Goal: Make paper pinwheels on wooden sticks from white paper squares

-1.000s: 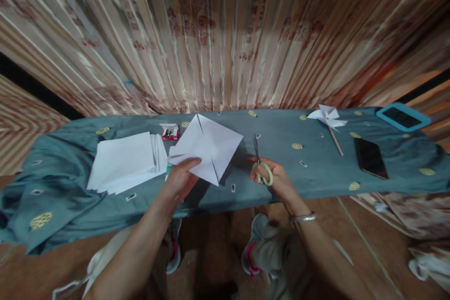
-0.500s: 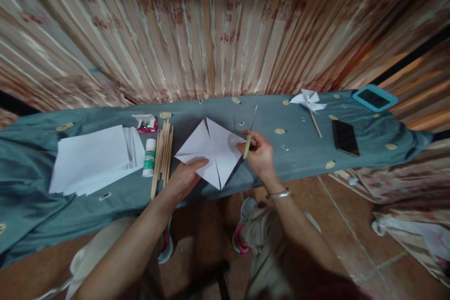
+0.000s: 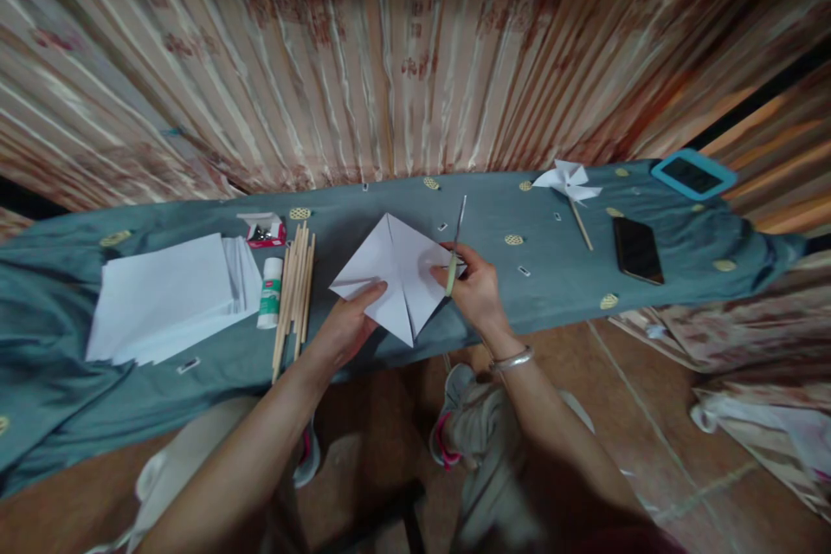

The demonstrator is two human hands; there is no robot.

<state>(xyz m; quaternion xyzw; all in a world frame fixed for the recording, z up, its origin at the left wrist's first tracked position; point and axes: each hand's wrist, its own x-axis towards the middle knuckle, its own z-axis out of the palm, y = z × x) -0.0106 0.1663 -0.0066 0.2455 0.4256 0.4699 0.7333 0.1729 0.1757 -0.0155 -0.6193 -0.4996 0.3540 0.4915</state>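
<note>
A square sheet of white paper, turned like a diamond with slits running in from its corners, is held above the cloth-covered table. My left hand grips its lower left side, thumb on top. At the right corner my right hand pinches the paper and also keeps a pair of scissors with light green handles, blades pointing away from me. The fingers beneath the paper are hidden. Just left of it lie several thin wooden sticks.
Left on the table are a glue stick, a small red box of metal bits and a stack of white paper. To the right are a paper pinwheel on a stick, a black phone and a blue-framed device.
The paper has turned slightly and its top slit looks closer together. My right hand has shifted a little left, and the scissors point more upright with it.
</note>
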